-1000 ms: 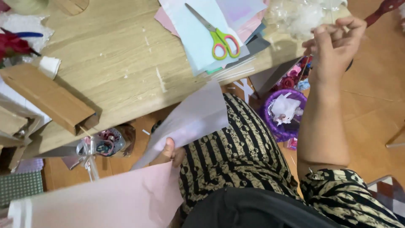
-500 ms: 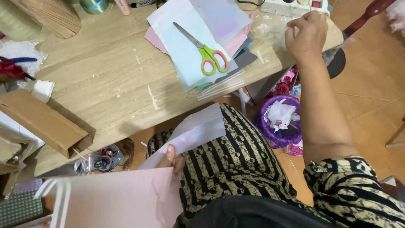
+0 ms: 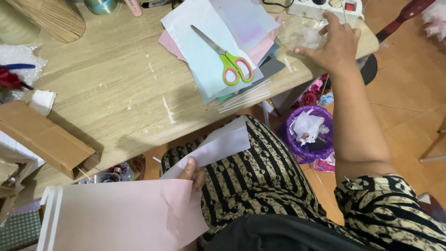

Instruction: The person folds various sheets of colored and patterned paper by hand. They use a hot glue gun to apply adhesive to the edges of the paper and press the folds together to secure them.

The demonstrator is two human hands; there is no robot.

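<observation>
Wooden flooring runs under a pale wooden table [image 3: 116,93] that fills most of the view, cluttered at its far edge. Below it, across the lap, lies a big pink sheet of paper [image 3: 121,214], its upper end curling up into a paler flap. A long cardboard box [image 3: 46,139] sits at the table's left side, and a stack of coloured paper [image 3: 200,60] lies near the middle with green-handled scissors [image 3: 227,60] on top. On the floor stands a purple basket [image 3: 309,135] stuffed with white scraps.

The right hand [image 3: 337,46] rests at the table's far right corner, fingers spread and flat over a crinkly clear plastic wrap [image 3: 302,35], just beside a white power strip [image 3: 325,7]. The left hand [image 3: 193,174] pinches the pink sheet at its edge, thumb on top.

With only one hand pinching it, the sheet could crease or slide off the lap, and the wrap, pressed loosely near the corner, could slip over the edge.
</observation>
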